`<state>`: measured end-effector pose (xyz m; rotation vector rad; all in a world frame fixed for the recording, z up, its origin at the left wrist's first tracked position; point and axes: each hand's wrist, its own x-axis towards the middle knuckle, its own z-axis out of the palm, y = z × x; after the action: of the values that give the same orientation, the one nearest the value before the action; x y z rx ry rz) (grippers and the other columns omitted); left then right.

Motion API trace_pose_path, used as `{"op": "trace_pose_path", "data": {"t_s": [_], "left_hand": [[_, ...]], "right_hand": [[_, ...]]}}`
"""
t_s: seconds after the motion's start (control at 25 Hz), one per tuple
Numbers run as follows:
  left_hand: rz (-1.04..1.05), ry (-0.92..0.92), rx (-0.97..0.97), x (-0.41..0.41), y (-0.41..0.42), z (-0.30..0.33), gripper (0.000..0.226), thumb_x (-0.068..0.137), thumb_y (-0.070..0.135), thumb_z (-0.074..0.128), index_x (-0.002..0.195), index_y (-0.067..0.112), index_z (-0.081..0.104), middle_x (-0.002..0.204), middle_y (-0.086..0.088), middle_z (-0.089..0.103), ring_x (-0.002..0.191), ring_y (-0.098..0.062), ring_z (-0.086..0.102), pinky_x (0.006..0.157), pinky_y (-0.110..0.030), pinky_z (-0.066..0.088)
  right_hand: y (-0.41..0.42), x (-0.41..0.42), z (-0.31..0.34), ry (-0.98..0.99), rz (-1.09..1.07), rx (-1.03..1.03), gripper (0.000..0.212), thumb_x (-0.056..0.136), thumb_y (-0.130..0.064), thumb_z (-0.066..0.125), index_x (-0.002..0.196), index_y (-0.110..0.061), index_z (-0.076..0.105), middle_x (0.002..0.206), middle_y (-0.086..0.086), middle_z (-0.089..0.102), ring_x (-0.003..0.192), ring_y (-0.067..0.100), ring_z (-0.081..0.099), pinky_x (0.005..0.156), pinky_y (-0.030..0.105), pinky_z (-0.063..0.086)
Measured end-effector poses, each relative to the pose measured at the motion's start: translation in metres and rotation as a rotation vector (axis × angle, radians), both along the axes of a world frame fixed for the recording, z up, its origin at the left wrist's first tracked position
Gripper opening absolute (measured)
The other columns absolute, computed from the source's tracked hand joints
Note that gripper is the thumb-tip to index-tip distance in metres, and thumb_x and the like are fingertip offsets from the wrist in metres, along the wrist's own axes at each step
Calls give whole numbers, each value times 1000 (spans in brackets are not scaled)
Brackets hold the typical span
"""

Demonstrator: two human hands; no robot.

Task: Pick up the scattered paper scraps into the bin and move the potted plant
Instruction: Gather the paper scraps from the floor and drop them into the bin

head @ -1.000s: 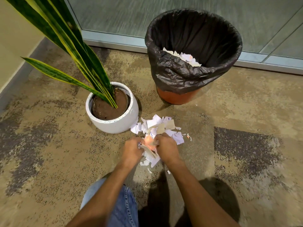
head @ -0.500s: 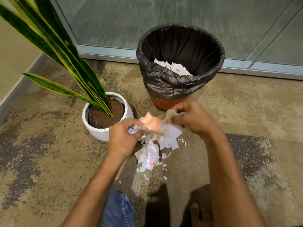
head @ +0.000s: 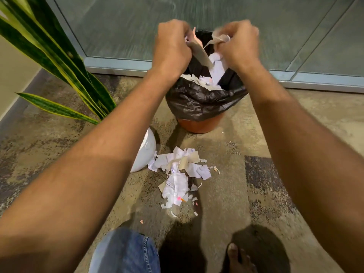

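Observation:
Both hands are raised over the bin (head: pixel 199 103), an orange tub lined with a black bag. My left hand (head: pixel 171 46) and my right hand (head: pixel 239 45) each grip a bunch of paper scraps (head: pixel 214 62) that hang over the bin's mouth. More scraps lie inside the bag. A pile of white and tan paper scraps (head: pixel 181 172) stays on the floor between the bin and me. The potted plant (head: pixel 144 152), a white round pot with long striped green leaves (head: pixel 59 62), stands at the left, mostly hidden behind my left forearm.
A glass wall with a metal bottom rail (head: pixel 315 79) runs behind the bin. The floor is mottled brown carpet (head: pixel 275 174). My knee in blue jeans (head: pixel 126 251) and a bare foot (head: pixel 236 259) are at the bottom edge.
Both hands gathered scraps from the floor pile, lifted them and carried them forward to above the bin. The floor pile is smaller.

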<state>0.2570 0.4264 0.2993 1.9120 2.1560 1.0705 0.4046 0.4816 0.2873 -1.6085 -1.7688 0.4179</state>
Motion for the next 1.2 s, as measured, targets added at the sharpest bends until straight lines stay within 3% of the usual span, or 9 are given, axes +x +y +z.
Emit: {"op": "trace_pose_path", "data": {"t_s": [0.2,0.32,0.44,0.6,0.72,0.84,1.0,1.08,1.2], "left_hand": [[-225,140,70,7,-4,-26,45,83,2,61,125,16,59,143,-4,45,131,-22,41,107,-25,34],[-237,32,244,3,-53,-56,42,78,-7,59,115,10,64,135,-8,52,131,-27,41,113,-29,28],[-200,-86,272,-2,-128,-115,27,82,-6,59,103,8,68,117,-6,63,114,-19,53,102,-23,38],[-74,-143,-381,-21,-207,-215,47,82,12,69,127,15,56,137,-4,50,127,-21,45,108,-30,32],[-49,-8,-760,-31,-232,-269,88,76,34,75,148,20,26,158,-6,13,142,-31,18,115,-40,20],[-100,95,-831,-34,-222,-288,106,75,42,75,151,29,2,159,-1,-12,145,-38,1,117,-52,18],[-190,151,-819,-38,-186,-294,111,75,40,76,151,29,-5,157,-3,-22,146,-36,-5,114,-57,22],[-185,134,-840,-38,-172,-295,111,74,40,77,151,28,-1,158,-5,-17,146,-35,-1,114,-56,22],[-188,112,-848,-37,-168,-298,95,76,36,76,150,28,17,158,-8,11,142,-32,15,115,-46,25]], "right_hand": [[-15,8,-20,-102,-13,121,56,90,-35,61,143,-25,43,139,1,51,126,17,49,106,33,35],[-52,30,-53,253,-93,216,25,84,-31,58,106,-24,68,100,-1,70,93,19,65,88,42,52],[-122,52,-126,505,-337,42,12,89,-31,58,83,-31,69,77,-5,70,72,17,67,72,45,59],[-195,63,-243,114,-282,-653,37,90,-40,64,120,-19,63,111,5,70,90,19,66,86,41,57],[-201,46,-276,-38,-116,-783,67,83,-54,67,138,-21,47,138,11,50,116,30,57,98,46,50],[-173,19,-280,-87,9,-747,92,73,-68,67,148,-32,26,150,13,28,132,37,42,105,50,42],[-129,-17,-276,-394,362,-796,89,77,-54,71,148,-38,20,155,5,22,134,34,41,108,47,38],[-127,-33,-274,-542,530,-740,75,84,-41,65,148,-35,26,152,7,35,132,33,44,107,45,39],[-152,-42,-275,-467,565,-615,54,90,-20,56,141,-27,42,126,11,62,110,29,62,94,35,48]]}}
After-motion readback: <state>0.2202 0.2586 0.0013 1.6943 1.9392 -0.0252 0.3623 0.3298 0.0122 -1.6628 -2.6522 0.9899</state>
